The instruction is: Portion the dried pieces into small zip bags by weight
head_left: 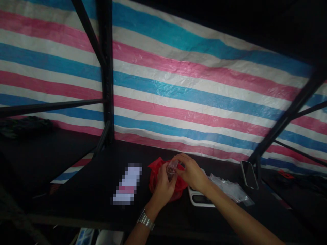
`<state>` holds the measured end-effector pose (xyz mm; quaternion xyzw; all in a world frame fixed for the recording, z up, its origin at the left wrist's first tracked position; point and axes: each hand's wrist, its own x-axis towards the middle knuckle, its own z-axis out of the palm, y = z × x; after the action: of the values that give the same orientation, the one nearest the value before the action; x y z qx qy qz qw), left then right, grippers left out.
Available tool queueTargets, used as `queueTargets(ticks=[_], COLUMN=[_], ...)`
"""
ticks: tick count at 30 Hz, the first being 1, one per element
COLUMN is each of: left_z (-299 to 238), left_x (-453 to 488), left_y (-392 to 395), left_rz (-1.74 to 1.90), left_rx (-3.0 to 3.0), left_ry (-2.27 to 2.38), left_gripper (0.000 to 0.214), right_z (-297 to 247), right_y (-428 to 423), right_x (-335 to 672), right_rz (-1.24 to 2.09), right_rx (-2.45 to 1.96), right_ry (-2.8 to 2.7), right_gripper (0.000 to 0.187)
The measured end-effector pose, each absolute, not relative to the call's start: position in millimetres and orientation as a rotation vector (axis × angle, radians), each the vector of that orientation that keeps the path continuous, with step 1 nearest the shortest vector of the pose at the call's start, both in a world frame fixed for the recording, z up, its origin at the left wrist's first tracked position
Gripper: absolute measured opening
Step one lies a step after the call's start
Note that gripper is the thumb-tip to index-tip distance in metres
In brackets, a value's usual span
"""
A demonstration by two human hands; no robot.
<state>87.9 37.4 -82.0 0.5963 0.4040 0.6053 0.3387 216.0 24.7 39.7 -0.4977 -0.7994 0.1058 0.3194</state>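
Between my two hands is a small clear plastic bag [172, 166], held over the red plastic bag [153, 175]. My left hand [165, 185], with a metal watch on its wrist, is closed around the lower part of the clear bag. From the right, the fingers of my right hand [191, 172] pinch its upper edge. What the clear bag contains is too small to make out. Crumpled and open at the top, the red bag sits on the black shelf [97, 190], and its inside is mostly hidden by my hands.
A white digital scale [192, 201] lies partly under my right forearm. Beside it is a pile of clear plastic bags [230, 189]. A phone [249, 174] leans near the right post. Left of the red bag lies a pixelated pale slip [129, 182]. Striped sheeting [178, 95] hangs behind.
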Motion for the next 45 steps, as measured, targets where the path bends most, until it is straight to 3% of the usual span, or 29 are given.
queueTargets(ticks=[8, 16, 26, 45], left_z=[-68, -70, -73, -77], left_x=[78, 85, 88, 85], left_y=[51, 47, 12, -46], left_rz=[1.704, 1.707, 1.646, 1.541], left_rx=[1.265, 1.259, 1.446, 1.433], left_ry=[1.020, 1.074, 1.286, 1.511], left_gripper=[0.043, 0.050, 0.055, 0.059], right_z=[17, -10, -4, -17], right_y=[45, 50, 44, 60], right_x=[228, 218, 226, 251], right_rz=[0.194, 0.129, 0.065, 0.368], right_rx=[-1.574, -1.562, -1.583, -1.639], right_ry=[-2.224, -2.511, -2.556, -2.585], right_gripper=[0.022, 0.034, 0.033, 0.028])
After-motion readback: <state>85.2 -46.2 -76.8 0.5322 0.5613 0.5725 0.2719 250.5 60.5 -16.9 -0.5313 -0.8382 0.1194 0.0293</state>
